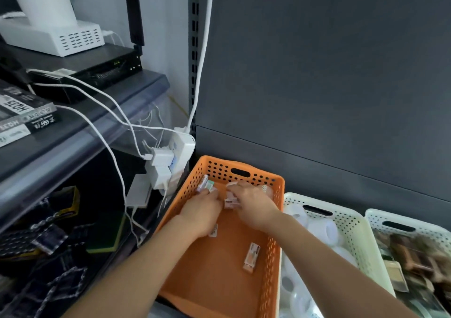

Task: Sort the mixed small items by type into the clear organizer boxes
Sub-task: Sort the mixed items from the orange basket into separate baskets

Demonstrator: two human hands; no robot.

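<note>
Both my hands reach into an orange perforated basket point(271, 264) on the shelf. My left hand point(201, 211) lies palm down near the far left corner, its fingertips at a few small packets point(206, 183) leaning against the wall; I cannot see whether it grips them. My right hand point(253, 204) curls over small pinkish packets point(230, 201) near the far wall and pinches them. One loose small box point(251, 258) lies on the basket floor near the right wall. Another small packet point(213, 231) peeks from under my left wrist.
A cream basket point(351, 222) with white rolls stands right of the orange one, then another cream basket point(415, 220) with brownish items. Left of the orange basket a white power strip point(179, 151) with chargers and cables hangs. Dark packets fill the lower left shelf.
</note>
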